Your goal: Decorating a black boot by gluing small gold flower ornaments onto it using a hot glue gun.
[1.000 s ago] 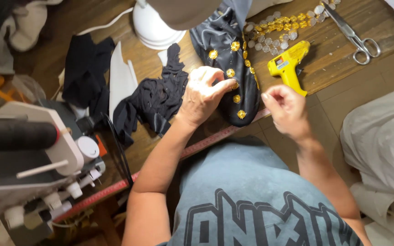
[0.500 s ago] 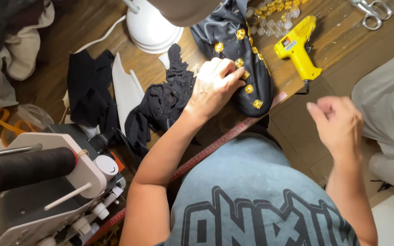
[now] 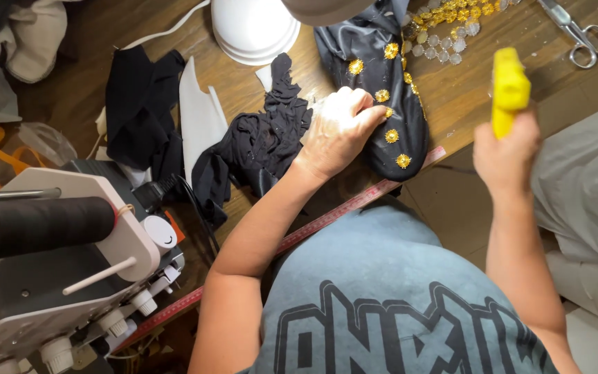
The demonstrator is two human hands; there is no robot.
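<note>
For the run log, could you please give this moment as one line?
left hand: pressing on dark garment with gold ornaments | right hand: holding yellow glue gun raised | scissors: on table

The right hand (image 3: 505, 149) covers the grip of the motion-blurred yellow glue gun (image 3: 509, 88). The left hand (image 3: 337, 131) hides part of the dark cloth (image 3: 382, 76). The scissors (image 3: 576, 28) are cut off by the top edge.

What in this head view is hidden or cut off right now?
- Glue gun: nozzle and trigger hidden by the right hand and its own body.
- Dark satin piece: part hidden under the left hand.
- Scissors: blade tips cut off by the top edge.
- White lamp base: top cut off.
</note>
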